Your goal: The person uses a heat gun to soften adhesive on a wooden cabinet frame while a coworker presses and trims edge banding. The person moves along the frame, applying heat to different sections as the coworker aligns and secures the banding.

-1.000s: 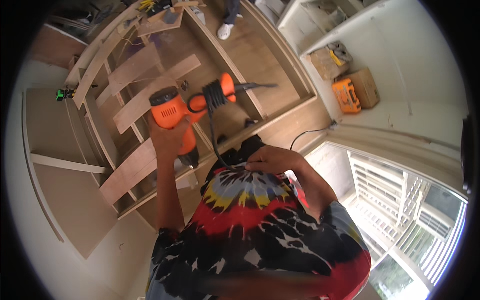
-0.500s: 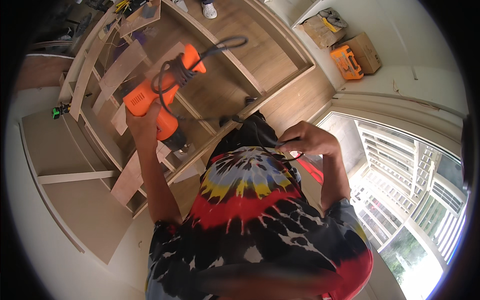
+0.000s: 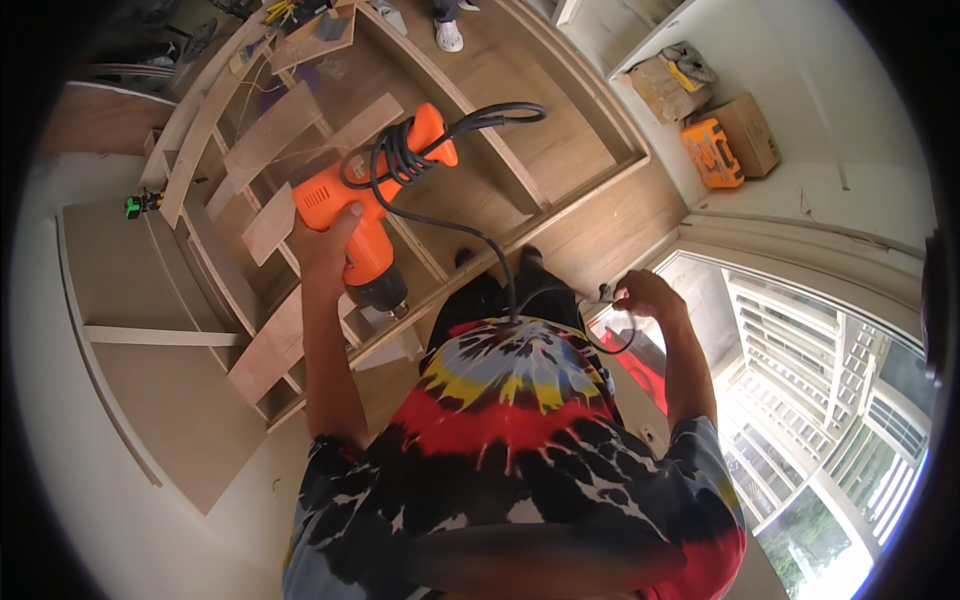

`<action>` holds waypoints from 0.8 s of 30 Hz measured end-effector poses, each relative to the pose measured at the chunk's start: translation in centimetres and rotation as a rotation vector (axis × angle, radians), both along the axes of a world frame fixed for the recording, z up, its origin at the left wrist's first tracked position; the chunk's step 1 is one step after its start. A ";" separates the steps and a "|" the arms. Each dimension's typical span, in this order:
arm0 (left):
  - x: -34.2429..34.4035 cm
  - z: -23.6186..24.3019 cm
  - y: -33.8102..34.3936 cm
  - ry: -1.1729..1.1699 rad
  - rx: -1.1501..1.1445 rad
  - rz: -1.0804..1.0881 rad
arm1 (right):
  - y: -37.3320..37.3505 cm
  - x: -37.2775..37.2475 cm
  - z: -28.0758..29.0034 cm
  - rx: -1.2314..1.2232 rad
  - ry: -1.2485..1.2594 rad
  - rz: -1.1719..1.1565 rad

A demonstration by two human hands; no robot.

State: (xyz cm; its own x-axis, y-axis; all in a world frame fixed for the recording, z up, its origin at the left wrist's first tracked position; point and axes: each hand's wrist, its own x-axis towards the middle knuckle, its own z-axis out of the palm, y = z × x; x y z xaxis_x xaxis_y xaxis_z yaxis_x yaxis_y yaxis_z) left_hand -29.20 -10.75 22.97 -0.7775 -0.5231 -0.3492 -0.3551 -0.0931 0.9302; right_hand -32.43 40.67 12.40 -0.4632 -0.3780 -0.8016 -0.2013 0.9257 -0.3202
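Observation:
My left hand (image 3: 322,245) is closed on an orange heat gun (image 3: 356,240), its black nozzle angled down to the lower right. Black cord (image 3: 395,150) is coiled round the upper part of the tool, with a loose loop out to the right. My right hand (image 3: 645,295) has its fingers closed on the cord near its end, out to the right of my waist; a length of cord hangs below that hand. Beneath the tool lies a wooden frame (image 3: 490,150) with curved plywood pieces (image 3: 265,130) laid across it.
Another person's white shoe (image 3: 449,35) is at the top. An orange case (image 3: 712,152) and cardboard box (image 3: 750,130) stand by the right wall. A green-and-black device (image 3: 140,204) sits left of the frame. A bright glazed opening (image 3: 800,420) is at lower right, large boards (image 3: 150,390) at left.
The heat gun has tilted and risen in my left hand, its top loop of cord now swung right. My right hand has moved rightward from my waist, drawing the cord along.

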 end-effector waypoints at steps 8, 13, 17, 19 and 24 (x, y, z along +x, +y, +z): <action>-0.5 1.5 8.7 -0.073 -0.219 -0.082 | -13.4 -1.9 5.6 -0.922 0.037 -0.435; -0.1 1.2 13.0 -0.008 -0.320 -0.212 | -18.9 0.0 3.3 -0.852 0.197 -0.512; -0.1 1.6 13.9 0.090 -0.527 -0.293 | -11.1 0.1 7.0 -1.029 0.237 -0.270; 0.3 2.4 14.7 0.135 -0.688 -0.405 | -5.5 -1.8 8.7 -0.968 0.151 -0.432; 0.8 4.8 17.1 0.224 -0.405 -0.557 | -0.6 -7.6 5.6 -0.505 0.449 -0.490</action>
